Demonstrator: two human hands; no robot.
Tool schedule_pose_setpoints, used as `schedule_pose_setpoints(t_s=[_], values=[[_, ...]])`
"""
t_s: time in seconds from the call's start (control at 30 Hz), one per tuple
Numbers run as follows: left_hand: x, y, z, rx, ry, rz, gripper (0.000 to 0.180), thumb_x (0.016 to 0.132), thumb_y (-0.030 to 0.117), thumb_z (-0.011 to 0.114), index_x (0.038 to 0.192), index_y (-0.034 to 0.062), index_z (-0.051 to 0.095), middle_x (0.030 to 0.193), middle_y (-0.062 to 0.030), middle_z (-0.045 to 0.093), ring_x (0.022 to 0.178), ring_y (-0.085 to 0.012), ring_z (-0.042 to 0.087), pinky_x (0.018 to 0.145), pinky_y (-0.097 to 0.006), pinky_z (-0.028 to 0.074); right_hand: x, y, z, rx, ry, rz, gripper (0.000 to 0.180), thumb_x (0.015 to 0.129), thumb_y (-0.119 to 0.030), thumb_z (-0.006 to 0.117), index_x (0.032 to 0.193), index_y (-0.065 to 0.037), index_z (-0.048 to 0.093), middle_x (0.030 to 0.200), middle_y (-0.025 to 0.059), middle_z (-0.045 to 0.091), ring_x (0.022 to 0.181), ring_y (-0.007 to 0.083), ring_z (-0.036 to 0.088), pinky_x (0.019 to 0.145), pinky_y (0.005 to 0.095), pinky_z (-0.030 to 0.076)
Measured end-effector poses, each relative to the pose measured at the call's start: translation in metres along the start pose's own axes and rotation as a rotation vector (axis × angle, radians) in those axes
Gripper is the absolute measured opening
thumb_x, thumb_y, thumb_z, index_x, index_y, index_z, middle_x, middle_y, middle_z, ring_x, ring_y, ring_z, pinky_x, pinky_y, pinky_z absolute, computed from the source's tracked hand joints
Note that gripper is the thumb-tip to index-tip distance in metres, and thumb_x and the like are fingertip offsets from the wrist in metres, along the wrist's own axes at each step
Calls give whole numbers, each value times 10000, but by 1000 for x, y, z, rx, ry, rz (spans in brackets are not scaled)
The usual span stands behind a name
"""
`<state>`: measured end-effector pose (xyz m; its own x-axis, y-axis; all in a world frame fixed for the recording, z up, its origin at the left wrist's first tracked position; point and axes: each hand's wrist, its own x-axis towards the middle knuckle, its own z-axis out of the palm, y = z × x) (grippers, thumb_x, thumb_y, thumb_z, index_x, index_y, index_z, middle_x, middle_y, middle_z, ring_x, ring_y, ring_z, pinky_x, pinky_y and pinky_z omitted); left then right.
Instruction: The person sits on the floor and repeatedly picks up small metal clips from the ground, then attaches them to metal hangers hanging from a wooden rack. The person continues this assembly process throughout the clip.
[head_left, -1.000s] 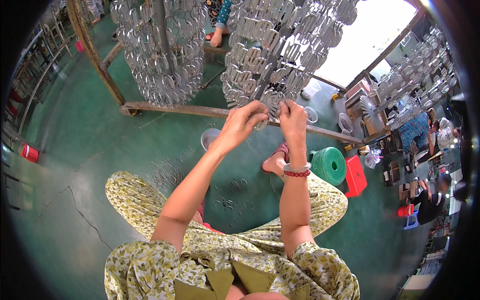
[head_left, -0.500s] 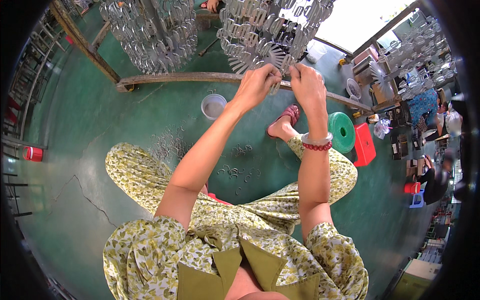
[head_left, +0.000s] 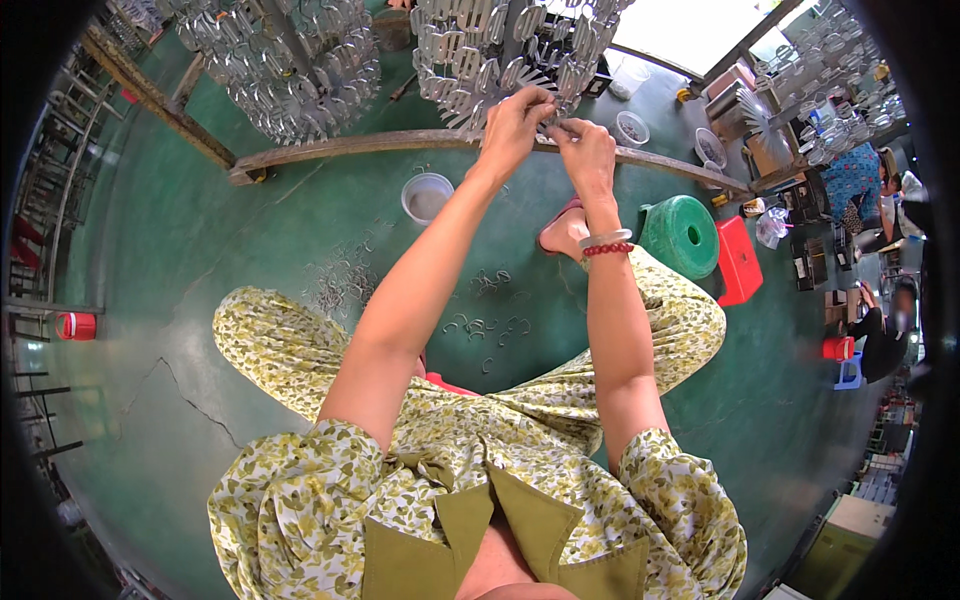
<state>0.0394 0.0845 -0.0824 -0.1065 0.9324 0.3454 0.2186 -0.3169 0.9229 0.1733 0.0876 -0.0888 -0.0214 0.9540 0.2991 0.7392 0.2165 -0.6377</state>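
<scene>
Both my arms reach up and forward to a hanging rack of shiny metal pieces (head_left: 500, 45). My left hand (head_left: 515, 115) pinches a small metal piece (head_left: 552, 122) at the rack's lower edge. My right hand (head_left: 588, 152), with bead bracelets at the wrist, grips the same spot from the right; fingers of both hands are closed together there. Several loose curved metal pieces (head_left: 480, 320) lie on the green floor between my legs.
A second rack of metal pieces (head_left: 290, 70) hangs at the left. A wooden beam (head_left: 350, 150) crosses the floor, with a white bowl (head_left: 427, 197) near it. A green stool (head_left: 680, 235) and red box (head_left: 738, 262) sit to the right. Other people sit at the far right.
The view has tilted so the rack and my hands sit higher in the picture. My hands stay together at the rack's lower edge, working the same small piece.
</scene>
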Motion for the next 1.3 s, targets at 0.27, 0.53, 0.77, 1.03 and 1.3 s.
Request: schedule_pose_setpoints(t_s=[0.27,0.53,0.77,1.03,1.3], values=[[-21,10,-18,180,21,-38,279,828,60,655,1101,6,665,1029,-158,697,937,-205,676,780,-326,522,19,16,7,-156,83,-160,277,817,-333,664,879,-70,724,754,215,652,753,390,648,682,447,496],[-44,31,-51,79,-180,-175,186,851,53,626,1014,-14,688,818,-138,699,702,-175,670,647,-303,523,14,20,-13,-239,28,-247,277,846,-311,645,858,-39,700,829,204,659,790,397,628,699,458,483],[6,83,-25,79,141,270,191,826,105,701,965,-26,690,661,-102,653,490,-113,567,488,-286,450,-10,7,-13,-169,-29,-220,153,844,-228,643,884,-84,678,914,112,642,840,356,634,681,454,515],[9,90,-17,250,98,219,149,803,109,699,896,-8,687,717,-158,656,604,-239,628,572,-345,481,-21,-13,-54,-20,46,-187,263,793,-280,716,950,-70,695,878,111,661,765,329,646,672,422,508],[-13,67,-47,346,201,442,173,797,167,706,918,42,710,797,-125,689,662,-241,648,620,-319,496,18,-100,-86,-60,126,-185,367,812,-335,722,960,1,715,759,137,676,720,201,660,675,330,519]])
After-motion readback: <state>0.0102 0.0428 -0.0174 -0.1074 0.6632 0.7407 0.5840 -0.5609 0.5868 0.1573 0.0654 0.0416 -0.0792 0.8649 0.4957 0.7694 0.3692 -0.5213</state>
